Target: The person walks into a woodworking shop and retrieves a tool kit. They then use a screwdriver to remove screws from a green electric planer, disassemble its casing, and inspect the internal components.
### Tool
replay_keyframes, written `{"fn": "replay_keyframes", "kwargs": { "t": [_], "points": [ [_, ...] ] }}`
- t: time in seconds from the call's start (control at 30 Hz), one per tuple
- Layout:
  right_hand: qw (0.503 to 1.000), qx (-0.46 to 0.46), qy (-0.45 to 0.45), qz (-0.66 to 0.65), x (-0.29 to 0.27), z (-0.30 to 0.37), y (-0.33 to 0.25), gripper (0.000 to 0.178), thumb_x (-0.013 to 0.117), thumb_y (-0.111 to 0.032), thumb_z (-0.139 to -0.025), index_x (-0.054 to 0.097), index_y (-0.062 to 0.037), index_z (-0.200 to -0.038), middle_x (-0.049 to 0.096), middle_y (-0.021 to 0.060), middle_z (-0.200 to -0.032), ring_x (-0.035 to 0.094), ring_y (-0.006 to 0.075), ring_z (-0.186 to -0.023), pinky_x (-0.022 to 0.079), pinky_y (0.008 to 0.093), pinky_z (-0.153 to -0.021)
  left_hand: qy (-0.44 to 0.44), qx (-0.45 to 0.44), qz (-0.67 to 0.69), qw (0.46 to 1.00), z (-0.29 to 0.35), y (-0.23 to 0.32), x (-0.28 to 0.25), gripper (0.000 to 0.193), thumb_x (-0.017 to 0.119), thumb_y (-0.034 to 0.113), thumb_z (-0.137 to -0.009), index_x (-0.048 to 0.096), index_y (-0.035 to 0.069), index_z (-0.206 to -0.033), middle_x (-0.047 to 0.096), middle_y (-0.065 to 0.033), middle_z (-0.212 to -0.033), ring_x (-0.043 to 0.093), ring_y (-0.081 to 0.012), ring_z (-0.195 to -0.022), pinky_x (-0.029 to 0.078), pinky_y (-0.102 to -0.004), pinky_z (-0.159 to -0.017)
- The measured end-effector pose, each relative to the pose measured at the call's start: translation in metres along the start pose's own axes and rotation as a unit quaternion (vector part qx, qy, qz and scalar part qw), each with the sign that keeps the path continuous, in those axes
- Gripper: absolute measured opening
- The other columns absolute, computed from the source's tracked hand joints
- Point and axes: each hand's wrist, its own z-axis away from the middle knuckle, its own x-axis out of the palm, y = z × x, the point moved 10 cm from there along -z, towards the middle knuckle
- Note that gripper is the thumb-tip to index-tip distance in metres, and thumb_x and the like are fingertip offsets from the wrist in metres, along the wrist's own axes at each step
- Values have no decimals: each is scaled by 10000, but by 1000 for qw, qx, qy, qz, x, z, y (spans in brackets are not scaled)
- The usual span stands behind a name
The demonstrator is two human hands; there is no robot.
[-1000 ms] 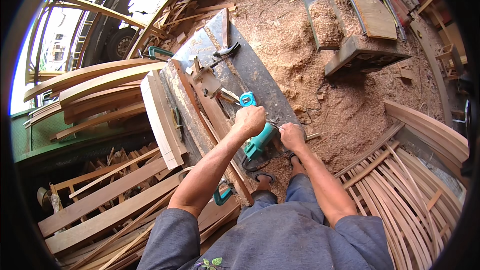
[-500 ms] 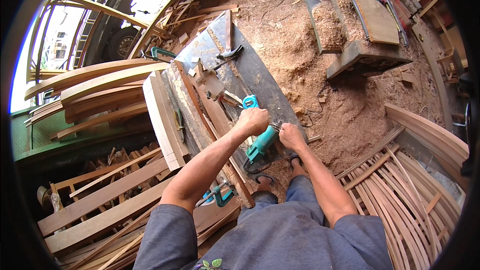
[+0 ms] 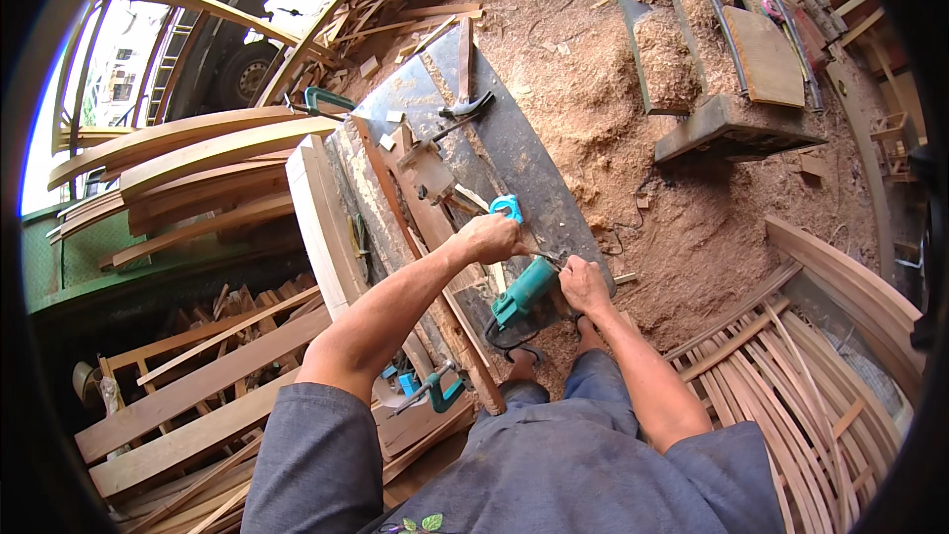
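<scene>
A teal cylindrical power tool (image 3: pixel 526 292) lies tilted on the dark workbench (image 3: pixel 539 173), its metal nose end pointing up between my hands. My left hand (image 3: pixel 490 238) is closed at the left of that nose, on a thin piece that my fingers mostly hide. On the other side my right hand (image 3: pixel 583 285) is closed around a slim metal tool (image 3: pixel 556 262) that reaches to the nose. A bright blue ring-shaped piece (image 3: pixel 506 206) shows just beyond my left knuckles. A hammer (image 3: pixel 465 109) rests farther up the bench.
Green clamps (image 3: pixel 445 388) grip the bench's left edge, where pale boards (image 3: pixel 321 227) lie. Curved planks (image 3: pixel 208 153) are stacked at left, and slats (image 3: pixel 791 366) at right. Sawdust (image 3: pixel 593 129) covers the floor towards a machine (image 3: pixel 736 129).
My hands have drawn slightly farther apart at the power tool's nose. The whole view has shifted a little, with the bench sitting lower and farther right.
</scene>
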Motion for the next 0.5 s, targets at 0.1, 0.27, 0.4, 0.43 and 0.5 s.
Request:
{"fn": "replay_keyframes", "kwargs": {
  "t": [0.1,0.27,0.4,0.43,0.5],
  "points": [
    [998,40,-10,47,9,-3,12,363,531,-293,-957,735,6,-924,698,329,-895,700,521,-963,559,581,-867,-32,-15,-26,999,-5,-1,11,546,660,492,-1027,749,-9,-829,717,-229,-763,727,-411,-762,564,-524,-686],
    [992,2,-82,95,35,-13,16,454,492,-308,-954,770,51,-935,719,336,-981,705,531,-996,560,572,-928,-25,-20,-29,999,-3,0,13,642,589,547,-1054,736,-22,-797,712,-238,-753,721,-433,-763,565,-537,-692],
    [994,-42,-73,71,33,-10,14,448,464,-273,-970,767,43,-878,737,299,-966,718,504,-959,562,569,-897,-24,20,9,999,-3,-5,12,680,563,571,-1059,726,-28,-781,703,-241,-743,711,-441,-759,563,-542,-697],
    [995,-54,-66,55,30,-8,12,432,463,-254,-972,766,34,-860,741,287,-957,722,492,-945,566,565,-878,-29,26,17,999,-5,-8,13,686,563,574,-1059,722,-31,-777,698,-240,-739,706,-442,-753,562,-540,-697],
    [986,-113,-66,104,28,-4,1,390,461,-212,-972,739,17,-823,740,262,-939,720,467,-910,566,557,-834,-37,34,34,998,-8,-13,16,696,562,579,-1059,713,-36,-770,689,-237,-731,695,-446,-740,562,-535,-699]
  ]
}}
